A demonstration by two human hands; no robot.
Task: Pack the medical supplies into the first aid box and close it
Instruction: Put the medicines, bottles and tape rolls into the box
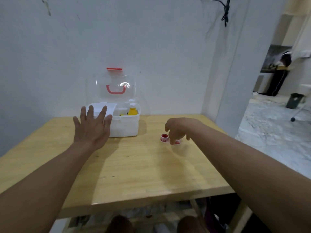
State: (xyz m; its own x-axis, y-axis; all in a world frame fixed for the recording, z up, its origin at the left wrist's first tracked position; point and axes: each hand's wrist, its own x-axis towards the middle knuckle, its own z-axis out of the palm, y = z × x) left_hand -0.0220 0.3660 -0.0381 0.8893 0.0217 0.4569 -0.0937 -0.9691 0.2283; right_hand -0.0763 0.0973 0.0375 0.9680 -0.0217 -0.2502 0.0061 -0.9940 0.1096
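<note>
A white first aid box (pixel 125 126) stands at the back of the wooden table (pixel 134 169), its clear lid (pixel 116 86) with red handle raised against the wall. A yellow bottle (pixel 133 111) sits upright in the box's right compartment. My left hand (pixel 91 126) is spread flat with fingers apart, in front of the box's left corner, holding nothing. Two small red-and-white tape rolls lie right of the box: one (pixel 164 138) is free, the other (pixel 177 142) is under the curled fingertips of my right hand (pixel 178 130). Whether the fingers grip it is unclear.
The table stands against a white wall and ends close to the right of the rolls, with a marble floor (pixel 272 128) beyond. A black cable (pixel 225 14) hangs on the wall above. A white inner tray (pixel 101 109) fills the box's left half.
</note>
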